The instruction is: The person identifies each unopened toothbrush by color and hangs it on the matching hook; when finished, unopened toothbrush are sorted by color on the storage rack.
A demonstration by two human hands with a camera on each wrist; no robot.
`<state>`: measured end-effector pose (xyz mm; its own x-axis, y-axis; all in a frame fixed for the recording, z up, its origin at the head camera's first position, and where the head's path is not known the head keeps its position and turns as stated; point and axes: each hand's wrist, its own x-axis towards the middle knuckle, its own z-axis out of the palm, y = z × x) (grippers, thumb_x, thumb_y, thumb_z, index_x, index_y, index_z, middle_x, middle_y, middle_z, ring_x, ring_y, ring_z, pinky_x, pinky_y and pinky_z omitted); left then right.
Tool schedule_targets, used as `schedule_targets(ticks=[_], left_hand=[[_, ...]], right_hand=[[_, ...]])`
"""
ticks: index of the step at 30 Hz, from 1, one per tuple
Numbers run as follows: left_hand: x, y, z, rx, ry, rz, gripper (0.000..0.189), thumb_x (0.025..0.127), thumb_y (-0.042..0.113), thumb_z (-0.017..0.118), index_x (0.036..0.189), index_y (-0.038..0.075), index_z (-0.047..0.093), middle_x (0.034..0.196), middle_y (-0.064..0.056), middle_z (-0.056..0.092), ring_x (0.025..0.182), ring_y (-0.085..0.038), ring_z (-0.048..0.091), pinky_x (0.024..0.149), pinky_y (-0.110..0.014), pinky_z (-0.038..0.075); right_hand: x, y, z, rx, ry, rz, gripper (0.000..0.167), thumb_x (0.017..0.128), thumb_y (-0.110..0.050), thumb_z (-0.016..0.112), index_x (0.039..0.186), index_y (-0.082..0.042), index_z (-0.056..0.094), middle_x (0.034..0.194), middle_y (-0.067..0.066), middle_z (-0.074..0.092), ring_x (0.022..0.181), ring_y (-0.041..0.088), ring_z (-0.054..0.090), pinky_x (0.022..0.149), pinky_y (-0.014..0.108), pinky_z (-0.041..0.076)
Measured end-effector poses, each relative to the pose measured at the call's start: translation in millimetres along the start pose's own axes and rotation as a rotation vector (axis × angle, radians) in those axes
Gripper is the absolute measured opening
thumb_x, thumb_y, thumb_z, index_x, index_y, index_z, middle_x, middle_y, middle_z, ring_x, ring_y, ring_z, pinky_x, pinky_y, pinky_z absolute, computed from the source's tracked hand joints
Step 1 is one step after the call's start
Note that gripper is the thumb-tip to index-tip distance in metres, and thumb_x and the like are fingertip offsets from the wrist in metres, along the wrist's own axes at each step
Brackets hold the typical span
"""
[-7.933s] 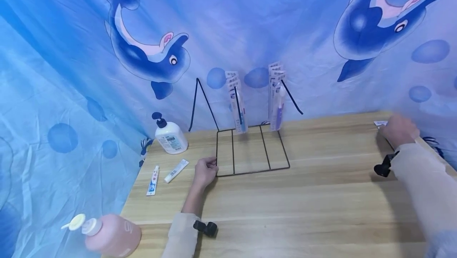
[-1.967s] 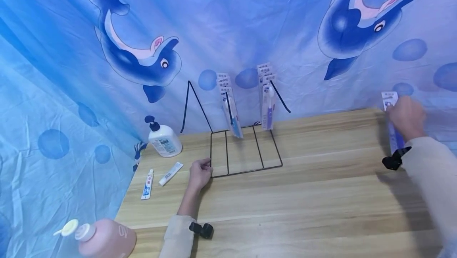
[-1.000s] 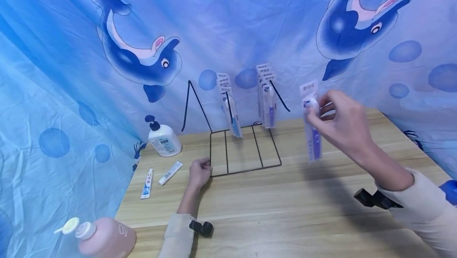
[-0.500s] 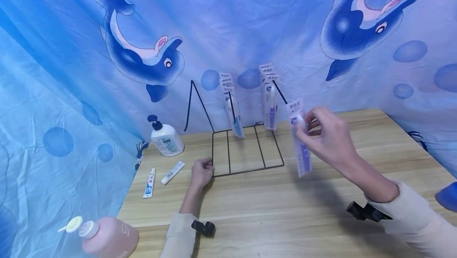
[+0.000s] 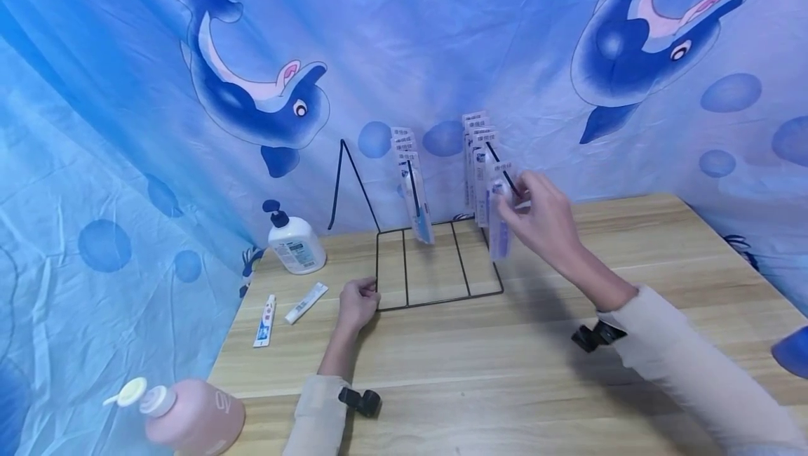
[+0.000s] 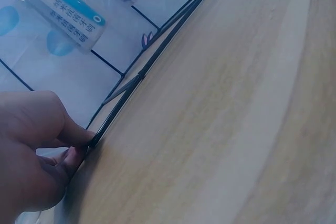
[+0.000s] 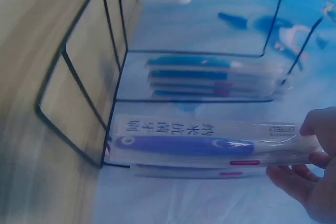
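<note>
A black wire display rack [image 5: 407,275] stands on the table with three slanting prongs. My left hand [image 5: 358,304] pinches the near left corner of its base, also seen in the left wrist view. My right hand [image 5: 543,214] holds a packaged purple toothbrush [image 5: 499,238] by its upper part, the card top overlapping the end of the right prong. Behind it, several packaged purple toothbrushes [image 5: 481,193] hang on that prong. Several packaged blue toothbrushes [image 5: 421,214] hang on the middle prong; the left prong [image 5: 337,186] is bare. In the right wrist view, thumb and fingers grip the clear packaging [image 7: 210,145].
Left of the rack stand a white pump bottle [image 5: 297,249] and two small toothpaste tubes, one upright in view [image 5: 265,323] and one slanted [image 5: 306,304]. A pink pump bottle [image 5: 202,414] is at the near left. A blue dolphin curtain [image 5: 442,42] hangs behind the wooden table [image 5: 467,386].
The right hand has picked up a packaged purple toothbrush at the table's far right and carried it left to the right prong. The left hand has stayed at the rack's corner.
</note>
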<state>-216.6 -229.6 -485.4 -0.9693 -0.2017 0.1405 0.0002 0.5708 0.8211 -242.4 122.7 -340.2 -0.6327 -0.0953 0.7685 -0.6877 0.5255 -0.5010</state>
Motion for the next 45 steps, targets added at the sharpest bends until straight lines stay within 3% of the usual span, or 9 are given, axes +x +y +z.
schedule_targets(ticks=[8, 16, 20, 25, 29, 35, 39, 42, 45], left_hand=[[-3.0, 5.1, 2.1, -0.006, -0.012, 0.021, 0.039, 0.079, -0.012, 0.063, 0.117, -0.013, 0.065, 0.095, -0.019, 0.068, 0.084, -0.026, 0.063, 0.074, -0.033, 0.059], [-2.0, 4.4, 5.9, -0.005, -0.01, 0.034, 0.038, 0.078, -0.012, 0.064, 0.117, -0.013, 0.065, 0.094, -0.019, 0.068, 0.084, -0.026, 0.064, 0.074, -0.032, 0.059], [-0.5, 5.5, 3.9, -0.011, -0.039, 0.012, 0.038, 0.083, -0.007, 0.066, 0.121, -0.014, 0.062, 0.097, -0.018, 0.067, 0.086, -0.026, 0.063, 0.076, -0.032, 0.058], [2.7, 23.2, -12.7, 0.015, -0.077, 0.039, 0.045, 0.095, 0.009, 0.063, 0.134, -0.01, 0.053, 0.107, -0.019, 0.065, 0.097, -0.031, 0.063, 0.088, -0.041, 0.056], [3.5, 47.6, -40.8, 0.15, -0.074, 0.119, 0.052, 0.102, 0.023, 0.055, 0.144, -0.006, 0.043, 0.124, -0.026, 0.057, 0.112, -0.04, 0.057, 0.096, -0.053, 0.05], [9.1, 74.7, -90.7, 0.52, 0.034, 0.224, 0.066, 0.104, 0.045, 0.042, 0.156, 0.006, 0.027, 0.152, -0.03, 0.03, 0.135, -0.051, 0.031, 0.108, -0.069, 0.027], [15.4, 83.5, -114.1, 0.688, 0.104, 0.257, 0.073, 0.101, 0.057, 0.038, 0.16, 0.02, 0.015, 0.161, -0.025, 0.012, 0.142, -0.053, 0.013, 0.107, -0.078, 0.011], [18.6, 87.1, -123.2, 0.743, 0.118, 0.252, 0.076, 0.099, 0.064, 0.036, 0.161, 0.026, 0.012, 0.164, -0.02, -0.001, 0.145, -0.053, 0.0, 0.103, -0.083, 0.001], [19.5, 88.6, -126.2, 0.77, 0.116, 0.238, 0.078, 0.097, 0.068, 0.032, 0.161, 0.028, 0.01, 0.165, -0.016, -0.007, 0.145, -0.051, -0.006, 0.101, -0.083, -0.004]], right_hand=[[30.5, 23.5, 22.7, -0.057, 0.076, -0.099, 0.02, 0.089, -0.011, 0.066, 0.083, -0.002, 0.05, 0.075, 0.009, 0.046, 0.067, 0.021, 0.039, 0.053, 0.031, 0.032], [37.0, 31.6, 28.3, -0.076, 0.089, -0.04, 0.024, 0.09, -0.016, 0.067, 0.082, -0.003, 0.05, 0.073, 0.01, 0.045, 0.066, 0.024, 0.038, 0.056, 0.033, 0.03], [33.6, 32.9, 23.3, -0.056, 0.032, -0.013, 0.028, 0.09, -0.019, 0.073, 0.088, 0.001, 0.054, 0.079, 0.014, 0.05, 0.069, 0.026, 0.042, 0.059, 0.034, 0.035], [23.2, 32.7, -1.7, -0.091, -0.131, 0.162, 0.043, 0.09, -0.032, 0.073, 0.108, 0.003, 0.058, 0.104, 0.021, 0.06, 0.088, 0.034, 0.059, 0.075, 0.046, 0.054], [13.3, 40.3, -30.5, -0.176, -0.217, 0.233, 0.054, 0.094, -0.037, 0.067, 0.128, 0.003, 0.054, 0.123, 0.026, 0.054, 0.105, 0.043, 0.056, 0.085, 0.058, 0.05], [-1.3, 62.9, -68.5, -0.361, -0.282, 0.161, 0.066, 0.1, -0.042, 0.056, 0.145, 0.003, 0.041, 0.136, 0.035, 0.041, 0.118, 0.053, 0.044, 0.09, 0.07, 0.04], [-6.4, 78.8, -83.7, -0.457, -0.325, 0.161, 0.072, 0.1, -0.049, 0.05, 0.153, -0.004, 0.03, 0.147, 0.037, 0.029, 0.133, 0.057, 0.026, 0.106, 0.077, 0.016], [-8.6, 85.8, -89.4, -0.496, -0.386, 0.223, 0.078, 0.1, -0.057, 0.043, 0.159, -0.015, 0.017, 0.155, 0.034, 0.017, 0.141, 0.058, 0.01, 0.105, 0.08, -0.006], [-9.8, 88.5, -90.8, -0.519, -0.434, 0.259, 0.079, 0.1, -0.061, 0.037, 0.161, -0.02, 0.008, 0.159, 0.031, 0.009, 0.142, 0.057, 0.001, 0.101, 0.08, -0.015]])
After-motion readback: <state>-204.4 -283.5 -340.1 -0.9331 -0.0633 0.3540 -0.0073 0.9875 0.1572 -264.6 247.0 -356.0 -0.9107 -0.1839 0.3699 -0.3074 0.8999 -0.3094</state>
